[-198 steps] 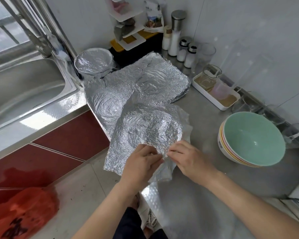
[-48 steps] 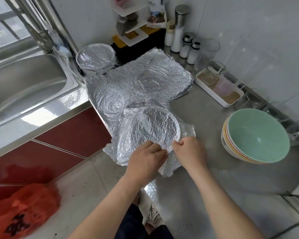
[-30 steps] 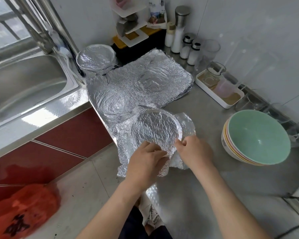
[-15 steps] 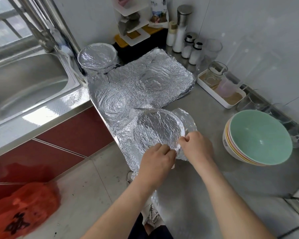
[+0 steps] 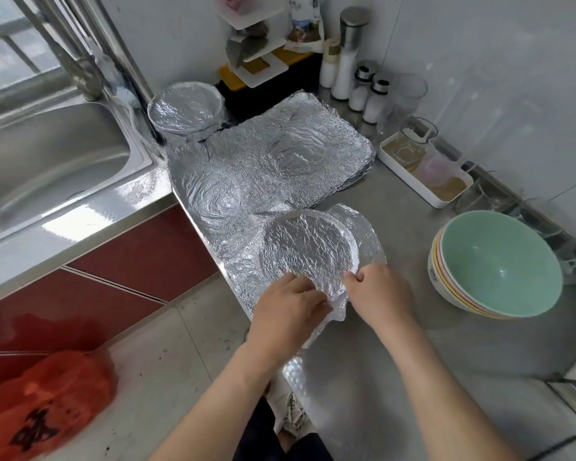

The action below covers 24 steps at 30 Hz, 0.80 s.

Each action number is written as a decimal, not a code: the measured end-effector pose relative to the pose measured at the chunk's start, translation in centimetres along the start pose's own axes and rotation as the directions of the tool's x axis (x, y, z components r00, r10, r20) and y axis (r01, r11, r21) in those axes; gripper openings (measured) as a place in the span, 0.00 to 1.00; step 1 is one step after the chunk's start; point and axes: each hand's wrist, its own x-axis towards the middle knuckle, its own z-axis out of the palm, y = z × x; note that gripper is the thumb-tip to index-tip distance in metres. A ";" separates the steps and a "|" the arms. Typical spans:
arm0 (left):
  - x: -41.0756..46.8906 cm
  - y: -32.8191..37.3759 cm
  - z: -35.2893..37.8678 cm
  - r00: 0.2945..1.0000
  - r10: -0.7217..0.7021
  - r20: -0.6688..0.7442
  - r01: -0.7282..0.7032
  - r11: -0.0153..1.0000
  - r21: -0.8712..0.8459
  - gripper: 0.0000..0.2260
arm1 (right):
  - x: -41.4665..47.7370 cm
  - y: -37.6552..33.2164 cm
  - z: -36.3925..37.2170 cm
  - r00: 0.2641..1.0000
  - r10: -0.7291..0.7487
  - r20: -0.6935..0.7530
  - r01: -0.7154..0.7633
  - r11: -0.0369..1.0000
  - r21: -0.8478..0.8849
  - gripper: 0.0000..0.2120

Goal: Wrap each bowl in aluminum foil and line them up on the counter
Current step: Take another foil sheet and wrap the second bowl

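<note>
Steel tabletop (image 5: 409,227), frame centre: foil-topped bowl (image 5: 308,249) just above hands; left hand (image 5: 290,306), right hand (image 5: 376,291), each grip pinching loose foil (image 5: 338,309) at lower rim.

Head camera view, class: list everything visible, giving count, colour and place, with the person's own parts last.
half-wrapped bowl: one, silver foil, counter front edge.
wrapped bowl: one, silver, back left.
foil sheets: stack, silver, behind half-wrapped bowl.
bare bowls: stack, top green, right.
seasoning bottles: four, white, back wall.
tray: one, white, right rear.
sink: one, steel, left.
bag: one, red, floor.
left hand: fingers gripping half-wrapped bowl's near rim.
right hand: fingers pinching its foil.
</note>
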 end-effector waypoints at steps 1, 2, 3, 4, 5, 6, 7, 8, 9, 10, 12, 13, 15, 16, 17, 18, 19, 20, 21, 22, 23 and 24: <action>0.0 0.0 0.1 1.000 0.016 -0.002 -0.016 1.000 0.013 0.13 | 0.1 -0.1 0.0 1.000 0.005 0.003 -0.005 1.000 0.011 0.22; 0.1 0.1 0.3 0.999 0.035 -0.011 -0.034 0.999 0.029 0.13 | 0.1 -0.1 0.0 1.000 0.010 0.004 -0.010 1.000 0.027 0.22; 0.2 0.2 0.4 0.998 0.051 -0.023 -0.050 0.998 0.045 0.13 | 0.2 -0.2 0.0 1.000 0.012 0.005 -0.012 0.999 0.042 0.22; 0.3 0.3 0.6 0.997 0.064 -0.035 -0.062 0.996 0.059 0.13 | 0.3 -0.2 -0.1 1.000 0.011 0.007 -0.012 0.999 0.051 0.21; 0.4 0.5 0.8 0.997 0.071 -0.040 -0.069 0.995 0.071 0.13 | 0.5 -0.2 -0.2 1.000 0.010 0.012 -0.011 0.999 0.051 0.21; 0.4 0.8 1.0 0.997 0.072 -0.040 -0.068 0.994 0.084 0.13 | 0.7 -0.1 -0.4 1.000 0.004 0.017 -0.005 0.999 0.042 0.21; 0.5 1.2 1.2 0.997 0.064 -0.038 -0.060 0.994 0.094 0.12 | 1.0 -0.1 -0.6 1.000 -0.006 0.023 0.006 1.000 0.022 0.20; 0.6 1.7 1.4 0.998 0.044 -0.033 -0.041 0.995 0.095 0.12 | 1.3 -0.1 -0.7 0.999 -0.019 0.027 0.019 1.000 0.000 0.19; 0.8 2.3 1.5 0.999 0.016 -0.031 -0.013 0.996 0.089 0.13 | 1.7 -0.1 -1.0 0.999 -0.032 0.024 0.032 0.999 -0.020 0.18; 1.1 3.0 1.6 0.999 -0.018 -0.032 0.021 0.997 0.075 0.13 | 2.0 -0.1 -1.2 0.999 -0.044 0.013 0.045 0.998 -0.034 0.17; 1.7 4.4 1.7 0.996 -0.084 -0.039 0.084 0.996 0.017 0.13 | 2.7 0.0 -1.7 0.997 -0.076 -0.018 0.075 0.996 -0.056 0.14; 1.8 4.9 1.8 0.994 -0.105 -0.034 0.105 0.994 -0.028 0.13 | 3.0 0.0 -2.0 0.995 -0.093 -0.040 0.091 0.994 -0.059 0.14; 1.9 5.2 1.6 0.992 -0.124 -0.028 0.121 0.987 -0.110 0.12 | 3.0 0.1 -2.5 0.989 -0.113 -0.091 0.111 0.993 -0.029 0.14; 1.9 4.9 1.3 0.992 -0.126 -0.028 0.121 0.984 -0.134 0.11 | 2.8 0.1 -2.7 0.987 -0.116 -0.112 0.116 0.993 -0.007 0.14; 1.8 4.5 0.9 0.992 -0.119 -0.032 0.114 0.984 -0.140 0.10 | 2.4 0.2 -2.8 0.985 -0.117 -0.126 0.120 0.993 0.013 0.13; 1.7 3.9 0.5 0.993 -0.111 -0.044 0.105 0.987 -0.124 0.08 | 1.9 0.3 -2.7 0.985 -0.116 -0.129 0.121 0.992 0.034 0.12; 1.6 3.3 0.0 0.991 -0.116 -0.061 0.111 0.991 -0.081 0.08 | 1.4 0.3 -2.5 0.986 -0.113 -0.122 0.121 0.991 0.055 0.11; 1.4 2.7 -0.4 0.987 -0.144 -0.075 0.142 0.989 -0.029 0.09 | 0.9 0.2 -2.3 0.988 -0.107 -0.110 0.115 0.991 0.069 0.10; 1.3 2.0 -0.9 0.978 -0.191 -0.088 0.193 0.981 0.012 0.11 | 0.5 0.2 -2.0 0.990 -0.101 -0.098 0.108 0.992 0.072 0.10; 1.2 1.2 -1.3 0.963 -0.249 -0.100 0.254 0.967 0.036 0.12 | 0.3 0.1 -1.7 0.991 -0.095 -0.092 0.101 0.993 0.066 0.09; 1.0 0.3 -1.5 0.946 -0.305 -0.107 0.310 0.950 0.039 0.12 | 0.3 0.2 -1.5 0.992 -0.086 -0.094 0.091 0.994 0.059 0.09; 0.9 -0.5 -1.8 0.929 -0.353 -0.109 0.357 0.933 0.029 0.12 | 0.3 0.1 -1.4 0.993 -0.073 -0.097 0.078 0.995 0.056 0.09</action>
